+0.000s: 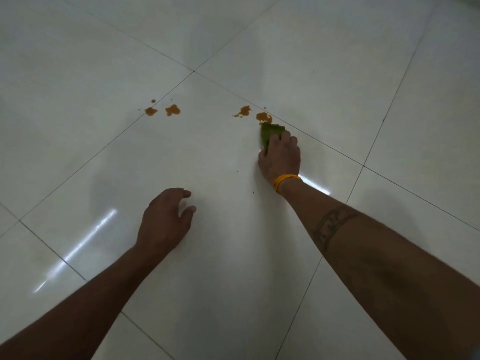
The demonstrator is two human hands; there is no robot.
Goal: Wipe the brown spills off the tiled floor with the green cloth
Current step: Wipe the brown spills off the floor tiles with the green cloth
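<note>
your right hand point(280, 158) presses the soft, limp green cloth point(270, 133) flat, fingers spread over it; keep it bunched under your palm, left hand point(166, 219) empty, fingers loosely curled

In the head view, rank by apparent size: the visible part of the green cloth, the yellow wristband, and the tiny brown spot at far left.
1. green cloth, partly under the right hand
2. yellow wristband
3. tiny brown spot

The spot lies farther from the camera, yet is plainly smallest.
</note>
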